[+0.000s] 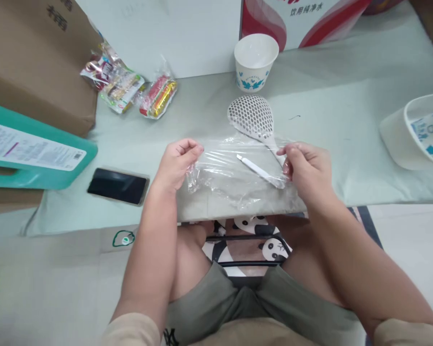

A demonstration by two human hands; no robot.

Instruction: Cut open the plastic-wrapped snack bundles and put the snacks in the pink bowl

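A sheet of clear plastic film point(220, 168) is stretched between my two hands, low over the table. My left hand point(178, 161) pinches its left end between thumb and fingers. At the other end, my right hand point(305, 166) grips the film in the same way. Under or behind the film lies a small white knife-like tool point(260, 172) with a pale tip; its exact kind is unclear. A white slotted skimmer point(251, 115) rests just beyond, its handle running down toward my right hand and partly covered by film.
A paper cup point(255, 62) stands at the back, a white bin point(400, 129) at the right. On the left are a phone point(118, 186), a teal jug point(68, 166), packaged snacks point(159, 96) and a cardboard box point(39, 62). The table's front edge is close to my lap.
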